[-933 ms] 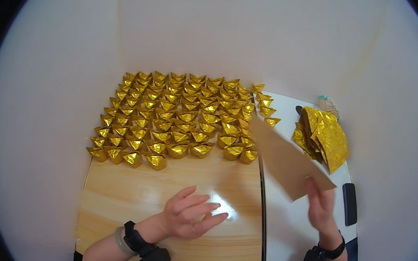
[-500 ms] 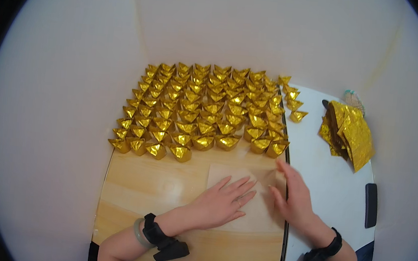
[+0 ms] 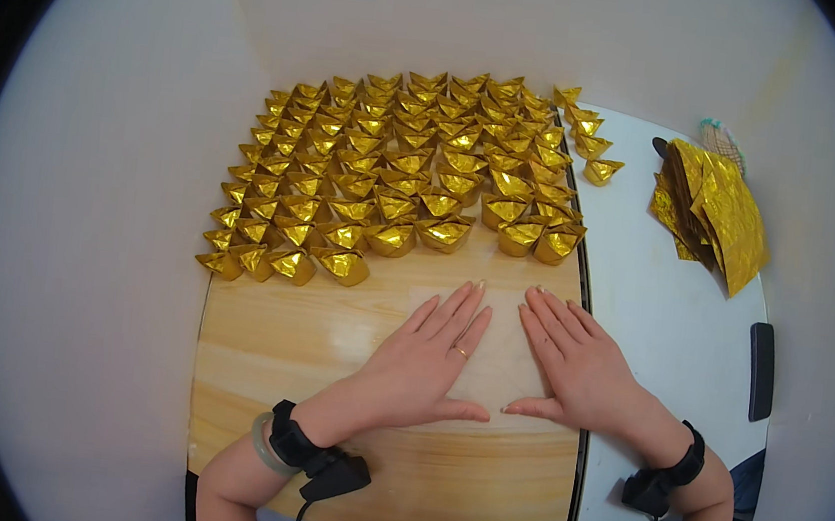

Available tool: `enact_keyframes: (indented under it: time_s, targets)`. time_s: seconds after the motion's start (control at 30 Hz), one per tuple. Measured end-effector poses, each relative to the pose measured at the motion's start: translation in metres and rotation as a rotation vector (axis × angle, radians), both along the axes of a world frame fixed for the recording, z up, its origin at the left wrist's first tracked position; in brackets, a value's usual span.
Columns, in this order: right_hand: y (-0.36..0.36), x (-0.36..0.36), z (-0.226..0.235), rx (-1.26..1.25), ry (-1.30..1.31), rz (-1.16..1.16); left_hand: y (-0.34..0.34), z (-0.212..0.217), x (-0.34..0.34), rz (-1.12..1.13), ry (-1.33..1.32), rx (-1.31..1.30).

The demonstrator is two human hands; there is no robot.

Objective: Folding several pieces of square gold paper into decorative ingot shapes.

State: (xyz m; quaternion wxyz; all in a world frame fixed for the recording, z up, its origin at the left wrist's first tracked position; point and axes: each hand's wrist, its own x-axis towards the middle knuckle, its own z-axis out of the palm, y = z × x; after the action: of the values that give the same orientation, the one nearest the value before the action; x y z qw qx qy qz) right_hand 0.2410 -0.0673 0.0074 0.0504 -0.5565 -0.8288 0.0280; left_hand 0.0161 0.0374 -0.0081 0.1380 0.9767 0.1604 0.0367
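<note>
No readable lettering

We can read no words, labels, brands, numbers or signs on the worktop (image 3: 276, 368) or on anything upon it or around it.

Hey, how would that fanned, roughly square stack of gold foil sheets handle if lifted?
The stack of gold foil sheets would probably slip apart, since its edges lie uneven. It's likely bendable and fairly light, as the sheets look thin and crinkled.
</note>
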Motion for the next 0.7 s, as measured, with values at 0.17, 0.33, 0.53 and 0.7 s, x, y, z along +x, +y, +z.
enact_keyframes:
  time_s: [0.17,0.33,0.53,0.7]
  targets:
    - [-0.001,0.006,-0.003,0.039,0.0,-0.025,0.004,0.011,-0.003,-0.145,0.04,-0.053]
    - [0.001,0.013,0.002,0.082,0.016,0.019,0.001,0.009,-0.004,-0.167,0.004,-0.05]
    - [-0.001,0.007,0.008,-0.013,0.264,0.208,-0.001,0.006,-0.004,-0.122,-0.067,-0.06]
    - [-0.004,0.011,-0.007,0.102,0.404,0.136,0.001,0.006,-0.005,-0.085,-0.208,-0.16]
